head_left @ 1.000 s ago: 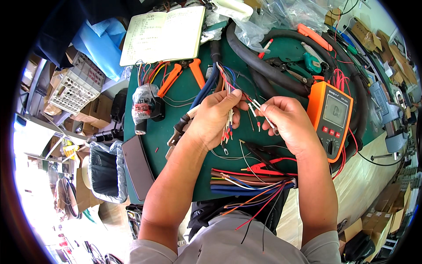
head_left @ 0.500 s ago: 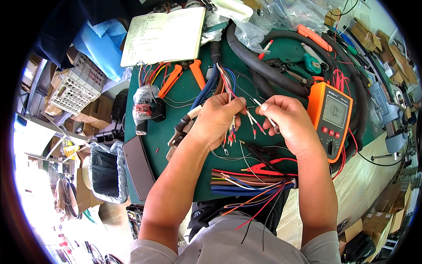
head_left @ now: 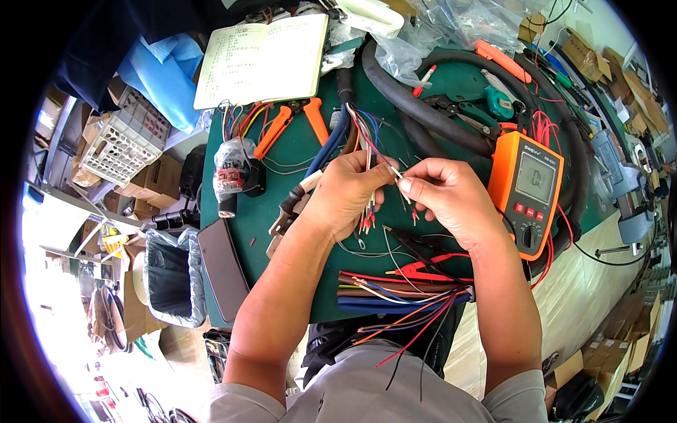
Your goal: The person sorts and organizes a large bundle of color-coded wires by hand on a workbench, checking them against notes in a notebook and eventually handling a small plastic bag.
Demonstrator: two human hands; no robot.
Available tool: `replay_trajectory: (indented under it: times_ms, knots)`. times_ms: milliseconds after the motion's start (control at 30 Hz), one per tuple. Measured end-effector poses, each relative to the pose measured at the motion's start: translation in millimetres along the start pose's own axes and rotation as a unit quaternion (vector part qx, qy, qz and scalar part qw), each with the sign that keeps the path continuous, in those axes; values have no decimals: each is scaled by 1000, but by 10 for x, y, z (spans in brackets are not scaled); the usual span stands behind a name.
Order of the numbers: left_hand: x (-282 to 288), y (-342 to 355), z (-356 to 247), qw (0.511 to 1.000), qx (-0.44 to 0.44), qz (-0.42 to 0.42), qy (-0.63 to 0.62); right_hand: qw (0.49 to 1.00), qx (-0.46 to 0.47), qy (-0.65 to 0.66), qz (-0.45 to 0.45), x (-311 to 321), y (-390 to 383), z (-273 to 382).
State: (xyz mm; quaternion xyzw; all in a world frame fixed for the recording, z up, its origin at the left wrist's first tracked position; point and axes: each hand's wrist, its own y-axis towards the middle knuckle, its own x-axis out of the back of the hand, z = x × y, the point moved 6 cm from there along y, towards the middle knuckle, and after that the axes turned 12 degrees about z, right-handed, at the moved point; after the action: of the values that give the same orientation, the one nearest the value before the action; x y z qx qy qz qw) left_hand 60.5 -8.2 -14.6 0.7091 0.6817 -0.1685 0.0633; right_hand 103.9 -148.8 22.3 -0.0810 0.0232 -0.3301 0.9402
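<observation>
My left hand is closed on a bundle of thin wires with red-tipped ends, which come from a black sheathed cable. My right hand pinches a thin white piece against a wire beside my left fingertips; its exact kind is too small to tell. The orange multimeter stands right of my right hand. A white-handled tool lies beside my left hand. Cut cable ends with coloured wires lie between my forearms.
Green mat holds orange-handled strippers, a plastic-wrapped cylindrical item, a dark flat slab, thick black hose, a tape measure and pliers. An open notebook is at the back. A lined bin stands left.
My right hand has moved left and closer to my left fingertips, bringing the white piece toward the middle of the bundle. My left hand has shifted only slightly.
</observation>
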Motion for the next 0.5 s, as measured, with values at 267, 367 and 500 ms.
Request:
replay_trajectory:
  times_ms: [267, 367, 500]
  knots:
    - [-8, -34, -41, 1000, -7, 6, -23, 1000, -23, -10, -3, 4, 6, -16]
    - [-42, -32, -68, 1000, -7, 16, -26, 999, -49, 14, 13, 4, 5, -62]
    - [-28, -38, -92, 999, -8, 15, -28, 996, -46, 70, 22, 12, 7, -80]
